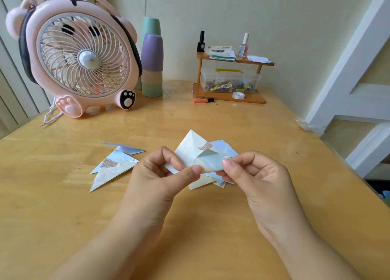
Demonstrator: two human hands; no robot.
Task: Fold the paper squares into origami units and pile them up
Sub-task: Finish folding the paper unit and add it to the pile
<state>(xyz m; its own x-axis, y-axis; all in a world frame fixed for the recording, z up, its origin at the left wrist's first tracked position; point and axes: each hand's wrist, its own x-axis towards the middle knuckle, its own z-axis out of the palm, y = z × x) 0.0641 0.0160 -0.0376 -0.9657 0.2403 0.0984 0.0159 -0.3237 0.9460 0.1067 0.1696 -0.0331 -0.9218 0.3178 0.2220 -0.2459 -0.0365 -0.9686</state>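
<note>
Left hand (166, 170) and right hand (251, 170) each in a pinching grip on a half-folded paper (194, 151), above what look like flat sheets (223, 147), folded pieces (111, 170) on the worktop (63, 205)

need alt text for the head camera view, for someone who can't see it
Two bare hands, left hand and right hand, pinch a partly folded paper square above a wooden table. Folded units lie to the left, more paper beneath the hands, a pink fan behind.

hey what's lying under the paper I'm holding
Under the held paper, a small pile of pale paper sheets lies on the table. Only their corners show; hands and paper cover the rest, so their number is unclear.
</note>
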